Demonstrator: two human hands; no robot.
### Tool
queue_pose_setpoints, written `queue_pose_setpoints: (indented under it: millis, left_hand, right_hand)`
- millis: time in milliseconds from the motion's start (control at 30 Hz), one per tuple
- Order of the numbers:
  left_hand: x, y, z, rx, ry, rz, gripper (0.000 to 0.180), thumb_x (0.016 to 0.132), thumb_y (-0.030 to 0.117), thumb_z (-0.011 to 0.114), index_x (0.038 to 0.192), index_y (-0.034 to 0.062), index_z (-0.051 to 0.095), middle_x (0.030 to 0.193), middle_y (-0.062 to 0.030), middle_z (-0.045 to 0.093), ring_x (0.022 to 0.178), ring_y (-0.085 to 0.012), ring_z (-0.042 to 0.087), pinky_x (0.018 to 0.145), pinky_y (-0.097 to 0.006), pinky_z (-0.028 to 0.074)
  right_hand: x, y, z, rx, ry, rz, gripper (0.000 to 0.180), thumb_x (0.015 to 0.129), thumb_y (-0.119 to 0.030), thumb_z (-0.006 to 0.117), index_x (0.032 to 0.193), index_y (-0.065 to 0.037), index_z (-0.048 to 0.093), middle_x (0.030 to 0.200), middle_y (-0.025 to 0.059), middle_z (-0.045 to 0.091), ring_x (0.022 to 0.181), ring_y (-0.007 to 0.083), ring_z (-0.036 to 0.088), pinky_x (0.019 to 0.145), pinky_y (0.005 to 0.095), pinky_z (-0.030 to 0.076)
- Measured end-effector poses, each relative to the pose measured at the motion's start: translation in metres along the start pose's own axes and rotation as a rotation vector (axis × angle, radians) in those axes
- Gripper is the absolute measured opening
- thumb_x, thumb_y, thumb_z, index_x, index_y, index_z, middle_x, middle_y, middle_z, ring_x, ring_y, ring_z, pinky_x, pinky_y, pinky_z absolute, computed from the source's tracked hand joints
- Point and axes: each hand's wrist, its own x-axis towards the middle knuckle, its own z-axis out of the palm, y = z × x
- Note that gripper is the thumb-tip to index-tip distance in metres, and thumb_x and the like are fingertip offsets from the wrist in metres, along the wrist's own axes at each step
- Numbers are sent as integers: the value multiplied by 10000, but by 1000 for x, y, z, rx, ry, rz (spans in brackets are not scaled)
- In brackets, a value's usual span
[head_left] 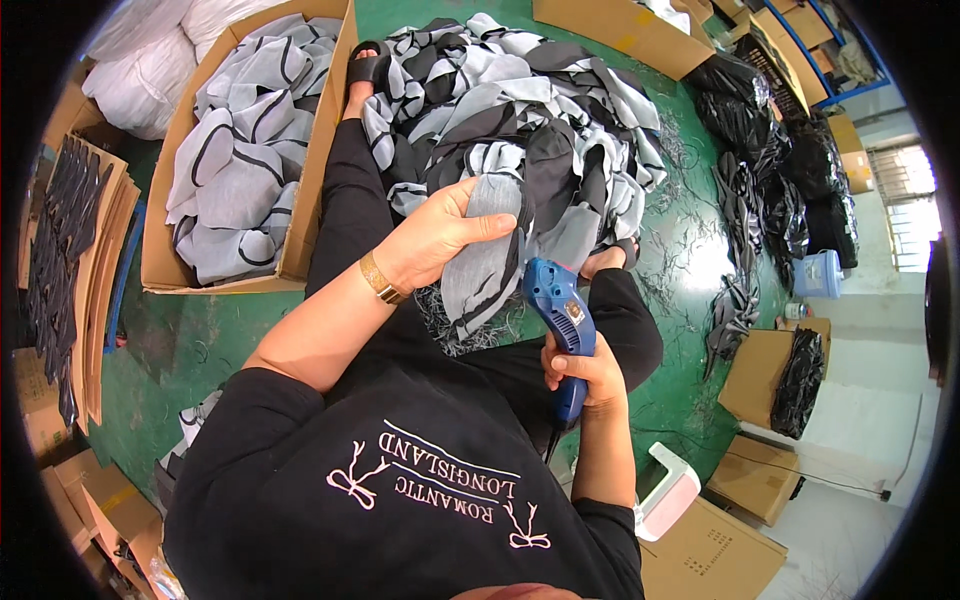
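My left hand is closed on a strip of grey fabric edged in black, thumb on top, its loose end hanging down between my knees. The fabric runs on into a big heap of grey and black cloth on the floor between my feet. My right hand grips the handle of a blue handheld power tool. Its head points up beside the fabric's black edge; whether its tip touches the cloth is hidden.
At left stands an open cardboard box full of grey cloth. Thread scraps litter the green floor. Black plastic bags and a blue bin line the right side. A white-and-pink device stands by my right elbow.
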Motion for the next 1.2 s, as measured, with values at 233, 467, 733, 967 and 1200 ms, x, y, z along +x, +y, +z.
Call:
queue_pose_setpoints:
  millis: [233,467,733,967,1200]
  left_hand:
    - [-3,-4,0,22,-82,20,356,864,39,646,1203,45,539,1095,-2,632,980,-76,590,887,-257,467]
    - [-5,-8,6,28,-86,19,332,866,61,661,1176,62,543,1033,29,620,943,-45,564,863,-233,456]
    - [-10,-5,13,44,-145,1,355,864,62,663,1194,54,533,1068,16,621,961,-51,569,872,-237,458]
    - [-7,-13,11,36,-71,-26,291,860,77,670,1133,48,574,1022,13,638,917,-68,594,838,-247,483]
    - [-3,-11,-1,-89,-19,-35,277,857,27,644,1122,36,565,998,-31,654,865,-116,643,789,-279,528]
  right_hand:
    - [0,4,2,64,-43,18,316,634,-111,736,824,16,518,590,59,471,507,155,476,454,275,428]
    - [3,14,7,247,-129,-4,317,647,-107,728,844,-1,504,596,44,442,523,145,450,435,273,408]
    - [10,19,9,412,-186,10,320,656,-115,720,856,-18,489,610,30,415,521,131,427,417,254,390]
    - [11,-6,8,204,62,-191,302,693,-128,694,891,-9,499,633,24,407,555,137,440,473,266,415]
    - [-12,-3,-2,-41,223,-255,308,709,-83,729,951,35,581,752,73,585,631,170,592,594,286,501]
